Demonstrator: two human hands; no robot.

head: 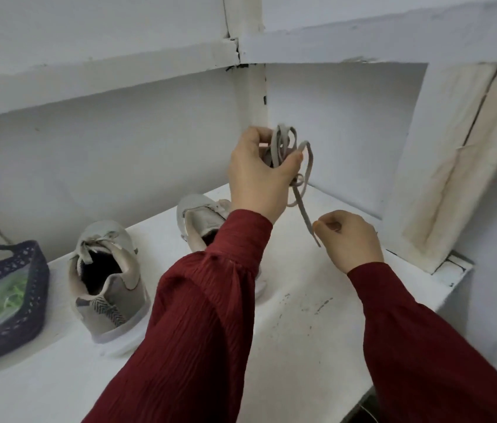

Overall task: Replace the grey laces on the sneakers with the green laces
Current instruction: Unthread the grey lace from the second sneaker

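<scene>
The left hand is clutching the lace, likely soft and light, best pinched at its tip dangling at five o'clock by the right hand, grip unclear.

White-painted flat shelf board, set into a corner of white walls, scuffed with small dark flecks toward the front right. Standing directly on it, from the left: dark blue perforated plastic basket at the left edge; near it, grey-beige fabric sneaker with a white sole, upright, heel toward the camera; farther back and to the right, second matching sneaker, partly hidden from view.
</scene>
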